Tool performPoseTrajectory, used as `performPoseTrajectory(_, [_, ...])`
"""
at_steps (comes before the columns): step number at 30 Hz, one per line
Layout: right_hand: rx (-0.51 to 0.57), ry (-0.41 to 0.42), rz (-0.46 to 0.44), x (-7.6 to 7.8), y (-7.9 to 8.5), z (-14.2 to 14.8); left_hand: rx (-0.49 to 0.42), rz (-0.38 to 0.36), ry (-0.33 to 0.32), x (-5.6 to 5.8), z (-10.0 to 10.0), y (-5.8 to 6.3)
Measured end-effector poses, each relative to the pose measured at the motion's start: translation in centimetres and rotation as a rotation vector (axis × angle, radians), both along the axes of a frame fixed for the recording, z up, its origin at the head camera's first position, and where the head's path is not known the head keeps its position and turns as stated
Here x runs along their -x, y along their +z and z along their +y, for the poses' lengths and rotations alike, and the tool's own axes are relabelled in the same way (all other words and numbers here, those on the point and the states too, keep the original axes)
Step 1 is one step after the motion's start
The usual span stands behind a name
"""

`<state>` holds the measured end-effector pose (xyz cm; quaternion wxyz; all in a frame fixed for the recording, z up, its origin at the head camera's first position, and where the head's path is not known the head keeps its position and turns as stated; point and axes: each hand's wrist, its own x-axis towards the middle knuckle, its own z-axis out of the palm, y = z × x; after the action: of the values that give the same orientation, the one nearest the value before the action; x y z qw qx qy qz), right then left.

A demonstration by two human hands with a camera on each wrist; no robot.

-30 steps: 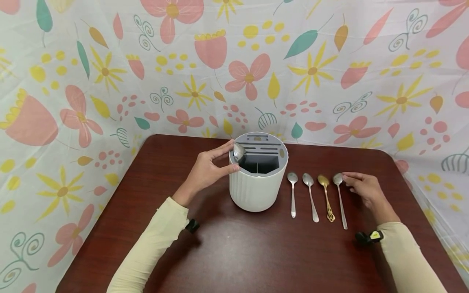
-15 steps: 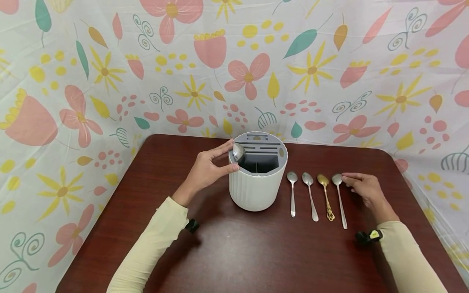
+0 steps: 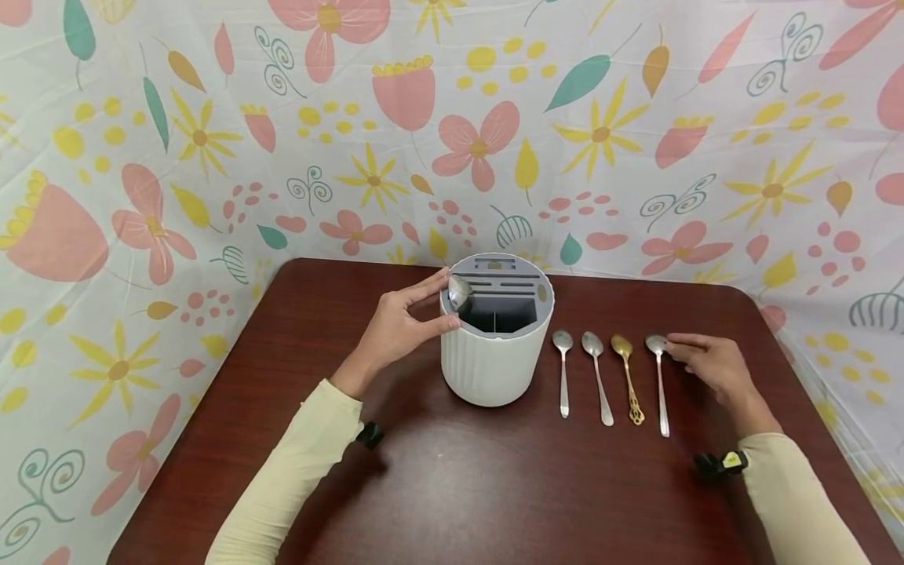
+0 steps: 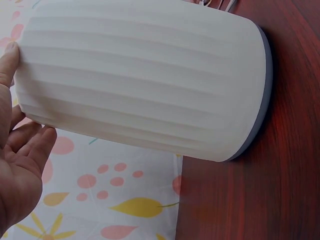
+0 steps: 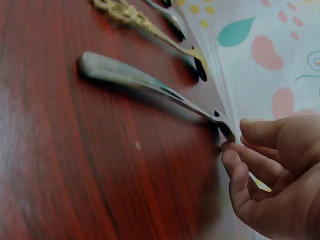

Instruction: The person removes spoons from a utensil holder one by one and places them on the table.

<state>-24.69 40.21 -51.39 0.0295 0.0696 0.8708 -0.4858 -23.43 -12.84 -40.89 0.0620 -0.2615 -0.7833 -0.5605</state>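
In the head view my left hand (image 3: 399,326) holds the white ribbed utensil holder (image 3: 487,373) at its left rim, thumb in front and fingers behind. A silver spoon (image 3: 460,292) stands in the holder, its bowl above the rim beside that hand and its handle hidden inside. My right hand (image 3: 713,369) pinches the bowl edge of the rightmost silver spoon (image 3: 661,384), which lies on the table with its handle toward me. The right wrist view shows thumb and fingertips close round the tip of this spoon (image 5: 165,90).
Left of that spoon lie a gold spoon (image 3: 631,384) with an ornate handle and two silver spoons (image 3: 599,380), side by side. Several slots and dark compartments open in the holder's grey top. A flowered cloth (image 3: 600,180) hangs behind the dark wooden table (image 3: 452,486).
My right hand has moved slightly right, and the rightmost spoon's bowl has shifted right with it, so its handle now points straighter toward me. The left hand and holder stay put.
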Motion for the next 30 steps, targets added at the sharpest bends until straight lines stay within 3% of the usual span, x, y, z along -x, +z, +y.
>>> performPoseTrajectory(8, [-0.373,0.039,0.098,-0.8,0.7,0.1,0.005,-0.006,0.005,0.0,0.1,0.0])
performPoseTrajectory(15, [-0.375,0.045,0.175,-1.6,2.8,-1.0,-0.008,-0.016,0.003,-0.1,0.1,0.1])
performPoseTrajectory(21, [-0.403,0.038,0.292,-3.0,6.4,-3.2,-0.002,-0.011,0.006,0.0,0.0,0.1])
performPoseTrajectory(30, [-0.355,0.038,0.484,-4.7,12.1,-7.5,-0.008,-0.014,-0.004,0.0,0.1,0.1])
